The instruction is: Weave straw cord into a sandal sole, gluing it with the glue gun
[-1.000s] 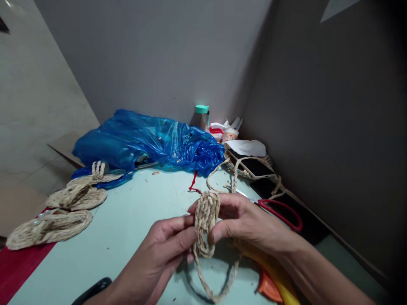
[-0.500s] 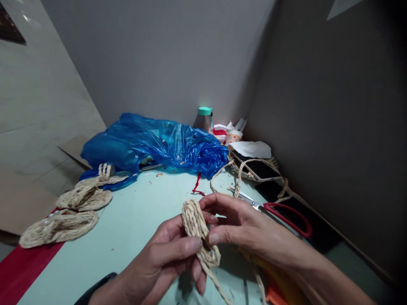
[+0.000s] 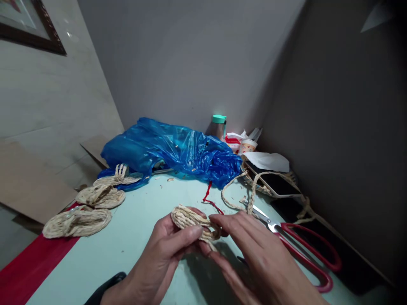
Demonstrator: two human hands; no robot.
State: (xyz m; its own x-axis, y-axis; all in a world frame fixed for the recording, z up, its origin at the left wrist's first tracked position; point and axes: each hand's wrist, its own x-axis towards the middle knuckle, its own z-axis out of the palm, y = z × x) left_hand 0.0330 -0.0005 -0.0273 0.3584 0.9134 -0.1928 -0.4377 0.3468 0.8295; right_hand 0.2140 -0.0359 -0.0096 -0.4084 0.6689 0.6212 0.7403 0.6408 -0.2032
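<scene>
A small woven straw slipper (image 3: 188, 218) is held above the table in my left hand (image 3: 165, 250), the thumb pressed on its near side and the fingers behind it. My right hand (image 3: 260, 250) grips the slipper's right end, where a loop of straw cord shows; its index finger is on top and its thumb below. The right fingertips are partly hidden. Three similar straw slippers lie at the left, the nearest slipper (image 3: 78, 222) on a red cloth (image 3: 41, 264). Red-handled scissors (image 3: 305, 245) lie beside my right hand.
A crumpled blue plastic bag (image 3: 165, 144) lies along the back. Behind it stand a bottle with a green lid (image 3: 218, 120) and a paper cup (image 3: 247, 146). A phone (image 3: 276, 180) and braided straw cord (image 3: 254, 188) are at the right, near the dark wall. A red string (image 3: 208, 195) lies mid-table.
The slipper has turned from nearly upright to lying more sideways. My right hand has shifted to its right end, with the fingers lower. The view has swung slightly left.
</scene>
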